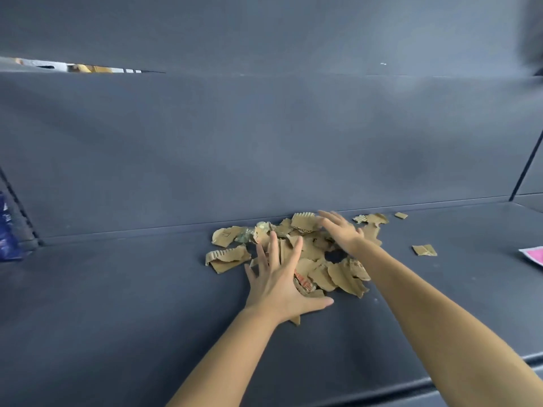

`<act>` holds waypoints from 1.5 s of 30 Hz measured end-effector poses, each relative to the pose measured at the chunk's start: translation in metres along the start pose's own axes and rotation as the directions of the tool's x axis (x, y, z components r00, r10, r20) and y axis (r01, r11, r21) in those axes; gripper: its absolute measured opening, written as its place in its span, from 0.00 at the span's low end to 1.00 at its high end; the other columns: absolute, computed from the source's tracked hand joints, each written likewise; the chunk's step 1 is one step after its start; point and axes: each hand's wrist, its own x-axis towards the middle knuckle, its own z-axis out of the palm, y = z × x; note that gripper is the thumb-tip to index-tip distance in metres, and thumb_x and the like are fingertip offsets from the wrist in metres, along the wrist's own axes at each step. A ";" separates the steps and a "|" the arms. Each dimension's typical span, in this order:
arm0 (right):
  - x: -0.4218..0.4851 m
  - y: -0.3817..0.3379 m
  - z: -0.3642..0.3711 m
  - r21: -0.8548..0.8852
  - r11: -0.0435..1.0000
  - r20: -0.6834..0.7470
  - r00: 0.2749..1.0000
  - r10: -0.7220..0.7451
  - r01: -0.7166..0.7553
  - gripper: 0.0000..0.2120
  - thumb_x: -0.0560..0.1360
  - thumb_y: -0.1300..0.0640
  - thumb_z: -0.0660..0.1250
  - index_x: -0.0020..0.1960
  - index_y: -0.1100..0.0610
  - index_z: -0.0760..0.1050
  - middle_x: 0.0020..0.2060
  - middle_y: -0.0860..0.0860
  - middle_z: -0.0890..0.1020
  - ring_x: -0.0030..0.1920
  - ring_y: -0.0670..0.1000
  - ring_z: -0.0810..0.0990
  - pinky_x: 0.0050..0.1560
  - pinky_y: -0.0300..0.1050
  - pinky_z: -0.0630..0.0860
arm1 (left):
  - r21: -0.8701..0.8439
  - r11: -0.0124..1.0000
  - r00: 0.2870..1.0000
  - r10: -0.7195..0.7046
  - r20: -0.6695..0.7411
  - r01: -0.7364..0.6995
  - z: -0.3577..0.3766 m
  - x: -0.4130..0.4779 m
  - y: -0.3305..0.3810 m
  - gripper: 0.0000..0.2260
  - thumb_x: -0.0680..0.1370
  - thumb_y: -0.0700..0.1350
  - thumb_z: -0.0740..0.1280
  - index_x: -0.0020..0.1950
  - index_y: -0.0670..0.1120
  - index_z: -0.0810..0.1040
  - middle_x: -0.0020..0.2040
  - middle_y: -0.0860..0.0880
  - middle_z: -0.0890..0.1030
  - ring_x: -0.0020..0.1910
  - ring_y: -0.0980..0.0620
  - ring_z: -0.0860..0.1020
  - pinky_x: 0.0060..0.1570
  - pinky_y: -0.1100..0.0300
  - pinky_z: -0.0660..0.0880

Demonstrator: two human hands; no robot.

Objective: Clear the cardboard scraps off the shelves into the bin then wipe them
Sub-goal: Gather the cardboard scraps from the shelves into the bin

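- Left hand (pixel 277 282), fingers spread, lies flat over the near left of the cardboard scraps (pixel 323 271).
- Right hand (pixel 340 232), splayed, grasps nothing and hides the far scraps.
- Scraps sit mid-shelf (pixel 117 304); a pink item (pixel 533 257) is cut off right.

Dark grey metal shelf (pixel 117 304), matching back panel (pixel 264 142), dim light.

Shelf (pixel 117 304) matt dark grey, smooth metal look; scraps (pixel 311 259) brown corrugated cardboard, torn rough edges
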 end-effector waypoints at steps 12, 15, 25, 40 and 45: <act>-0.014 -0.012 0.027 0.405 0.913 0.238 0.970 -0.058 -0.044 0.40 0.65 0.21 0.49 0.53 0.51 0.80 0.57 0.53 0.79 0.61 0.55 0.75 0.68 0.53 0.64 | -0.090 0.996 0.999 -0.020 -0.039 0.016 0.003 0.000 0.000 0.52 0.64 0.65 0.70 0.74 0.56 0.38 0.76 0.50 0.34 0.76 0.43 0.41 0.72 0.40 0.53; -0.039 -0.016 0.017 0.503 0.864 0.226 0.963 -0.146 0.013 0.18 0.77 0.43 0.58 0.46 0.57 0.76 0.38 0.51 0.79 0.36 0.44 0.79 0.43 0.37 0.75 | -0.094 0.995 0.998 0.006 -0.063 -0.012 0.002 -0.001 0.000 0.48 0.64 0.64 0.70 0.74 0.57 0.44 0.76 0.50 0.39 0.75 0.41 0.47 0.71 0.42 0.56; -0.064 -0.019 0.035 0.310 0.915 -0.170 0.962 -0.213 0.257 0.15 0.76 0.49 0.63 0.55 0.59 0.78 0.51 0.54 0.82 0.53 0.52 0.77 0.56 0.46 0.72 | 0.076 0.997 0.993 0.017 -0.115 -0.009 -0.005 -0.007 0.002 0.32 0.72 0.52 0.66 0.72 0.50 0.56 0.67 0.44 0.61 0.63 0.40 0.65 0.58 0.45 0.68; -0.073 -0.049 0.025 0.646 0.747 -0.090 0.988 -0.130 0.157 0.16 0.75 0.47 0.66 0.58 0.55 0.75 0.47 0.49 0.79 0.49 0.49 0.78 0.52 0.41 0.75 | -0.756 0.642 0.871 -0.292 -0.394 -0.127 -0.017 0.007 0.012 0.11 0.78 0.51 0.61 0.54 0.44 0.70 0.39 0.54 0.71 0.40 0.49 0.74 0.35 0.63 0.68; -0.087 -0.057 -0.005 0.626 0.751 -0.138 0.978 -0.156 0.209 0.16 0.75 0.48 0.65 0.58 0.56 0.75 0.43 0.46 0.78 0.43 0.44 0.78 0.43 0.35 0.75 | -0.481 0.853 0.855 -0.084 -0.511 -0.204 -0.029 0.003 0.025 0.05 0.79 0.49 0.59 0.46 0.49 0.70 0.46 0.55 0.66 0.45 0.60 0.67 0.40 0.62 0.61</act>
